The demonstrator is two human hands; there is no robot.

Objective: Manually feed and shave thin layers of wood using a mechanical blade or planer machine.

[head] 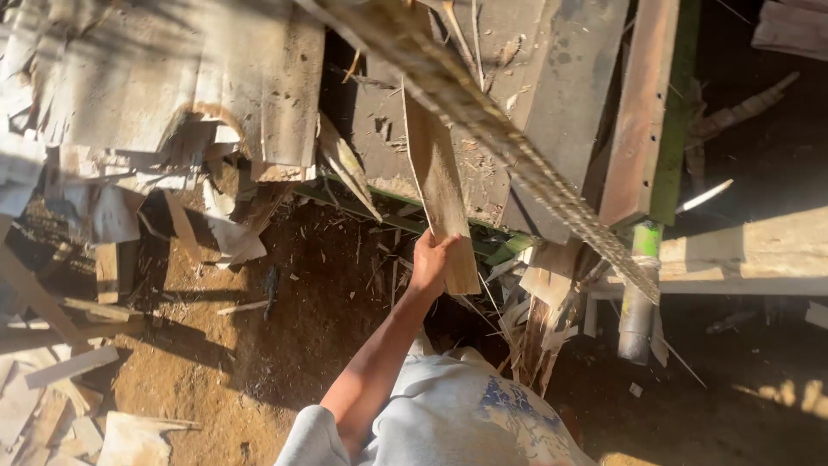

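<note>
A thin wood strip (440,185), pale and slightly bowed, stands nearly upright in front of a grey machine bed (552,121), its lower end held in a worker's hand (429,261) at a sunlit yard strewn with offcuts. From the way the arm rises out of the pale shirt sleeve (315,436), this looks to be the left hand, though the angle leaves some doubt; its fingers are wrapped around the strip's left edge near the bottom. The other hand is out of sight.

A long, blurred band with a rough, scaly surface (509,147) runs slantwise across the bed from the top of the picture to just right of the strip, passing very close to it. Should that band be running, the strip could be caught and jerked, and the fingers are not far below the spot. The strip is thin and looks ready to split along its grain, which could leave splinters in a bare palm.

Underfoot, loose veneer sheets (172,103) are heaped to the left, and boards and shavings lie over the brown dirt floor (285,345); a slip there would pitch the worker toward the bed. A rust-coloured metal rail (642,103) with a green edge stands to the right.
</note>
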